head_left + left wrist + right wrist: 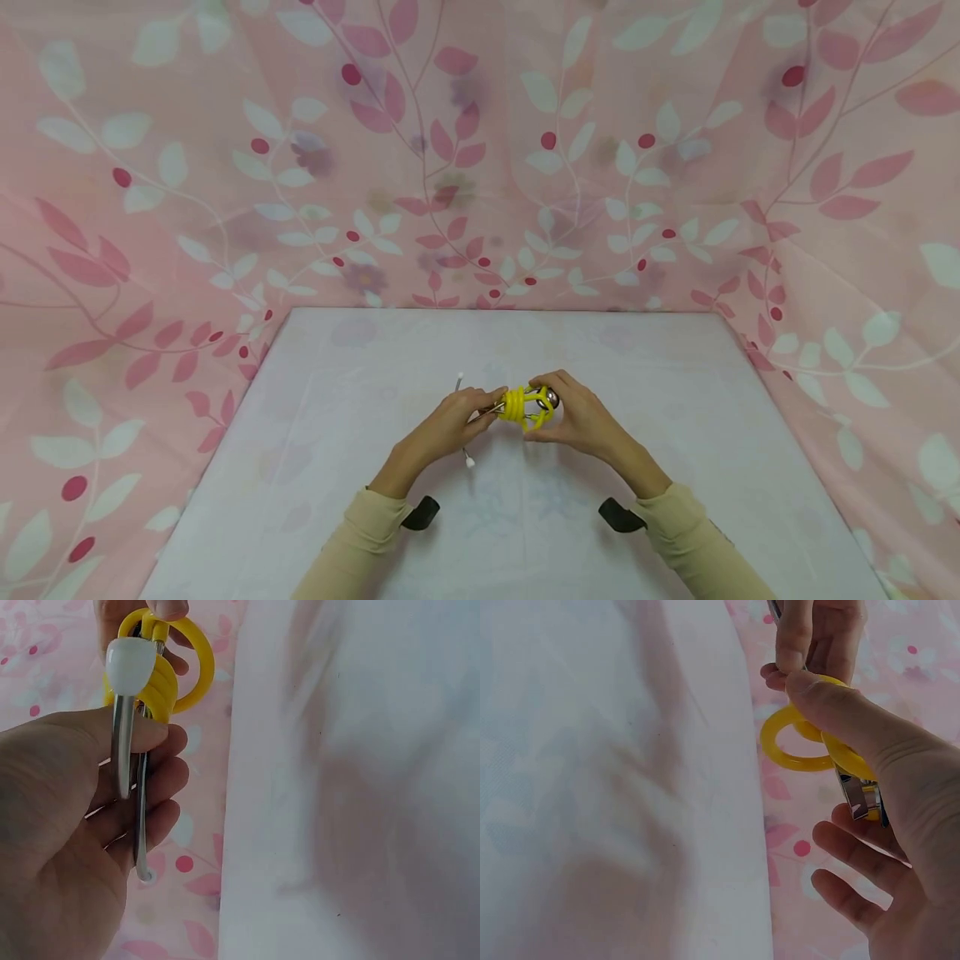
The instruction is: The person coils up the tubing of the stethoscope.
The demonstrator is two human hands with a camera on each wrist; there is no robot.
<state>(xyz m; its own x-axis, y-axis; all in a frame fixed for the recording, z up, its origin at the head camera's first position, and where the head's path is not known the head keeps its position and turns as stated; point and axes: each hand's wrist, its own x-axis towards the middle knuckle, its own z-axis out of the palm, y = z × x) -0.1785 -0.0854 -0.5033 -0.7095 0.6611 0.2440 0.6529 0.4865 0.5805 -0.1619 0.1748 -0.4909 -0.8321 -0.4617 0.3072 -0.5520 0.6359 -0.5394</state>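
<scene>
Between the hands, above the white table, is a stethoscope with coiled yellow tubing (513,405). My left hand (456,421) grips its metal ear tubes beside the coil. A white ear tip (130,666) stands large in the left wrist view, and the second ear tip (145,875) points down below the fingers. My right hand (577,421) holds the other end, where the shiny chestpiece (552,398) shows. In the right wrist view the thumb presses on the yellow tubing, a loop (799,761) sticks out past it, and the other fingers are spread below.
The white-covered table (360,358) spreads out around the hands. Pink leaf-patterned cloth (480,167) hangs behind it and at both sides. A black wrist mount (422,513) sits by the left cuff, and another black mount (621,516) by the right cuff.
</scene>
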